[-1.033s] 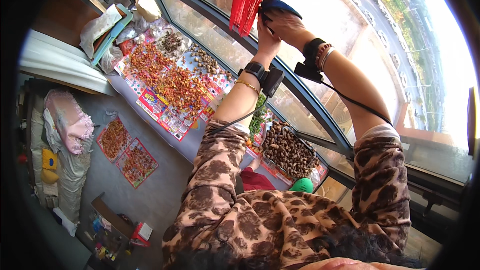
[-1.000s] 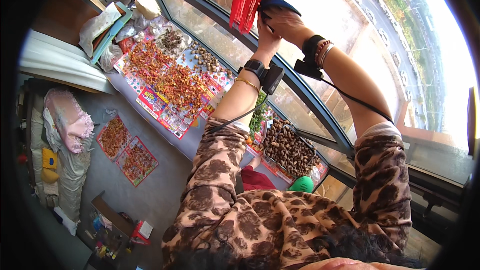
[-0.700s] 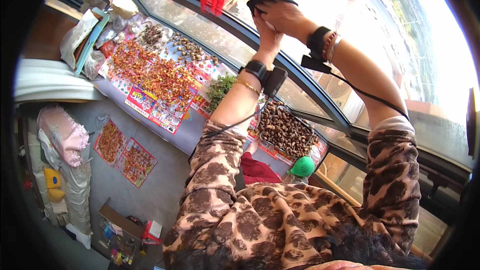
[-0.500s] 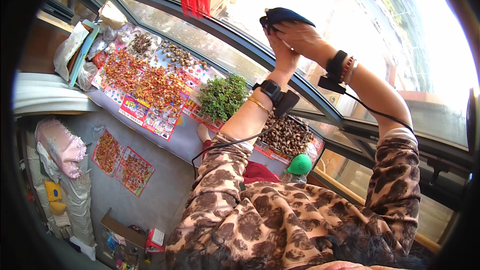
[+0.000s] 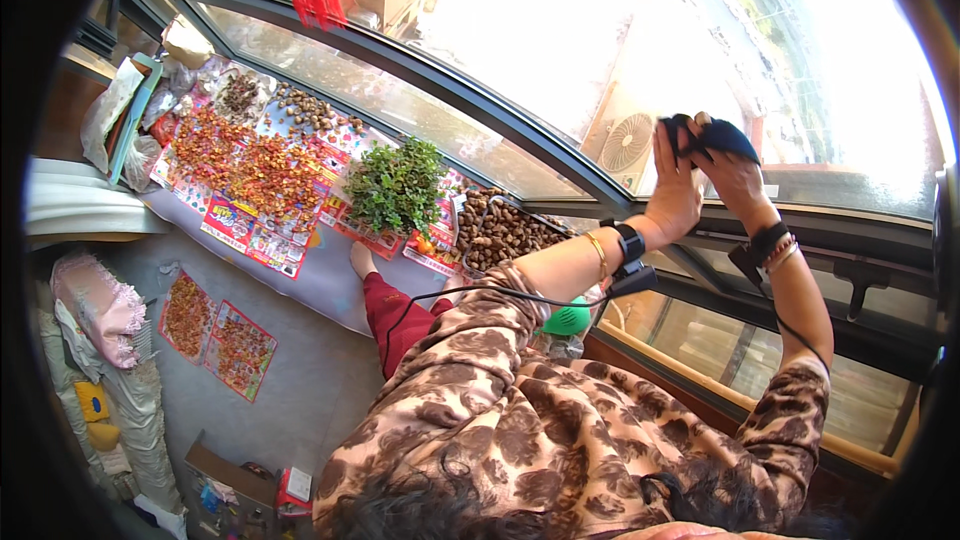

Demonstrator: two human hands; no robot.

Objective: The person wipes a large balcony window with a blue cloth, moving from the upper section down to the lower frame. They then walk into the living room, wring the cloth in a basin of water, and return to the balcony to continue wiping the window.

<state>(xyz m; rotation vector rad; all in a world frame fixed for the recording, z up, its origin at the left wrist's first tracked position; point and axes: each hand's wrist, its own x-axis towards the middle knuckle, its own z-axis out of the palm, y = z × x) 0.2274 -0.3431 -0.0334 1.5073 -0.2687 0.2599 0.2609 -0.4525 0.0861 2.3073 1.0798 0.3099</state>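
Both my arms are raised to the window at the upper right. A dark blue bundle that looks like cloth [image 5: 737, 143] is in my right hand [image 5: 735, 183], the fingers bent around its lower side. My left hand [image 5: 673, 198] is just beside it, fingers pointing up and closed on the bundle's left end. Part of the grip is hidden behind the hands. The window glass [image 5: 560, 70] is behind the bundle; whether they touch, I cannot tell. Black straps with small dark boxes and a cable are on both wrists.
Below the window, a padded ledge [image 5: 335, 275] bears printed sheets with reddish dried pieces [image 5: 255, 175], a leafy green plant [image 5: 395, 185] and a tray of brown nut-like pieces [image 5: 505, 230]. A green round object [image 5: 568, 318] is near my left elbow. Two more covered sheets [image 5: 240, 350] lie on the floor.
My hands and the dark blue cloth have moved right and somewhat down across the window. The view has shifted, and more of my bare foot and red trousers shows.
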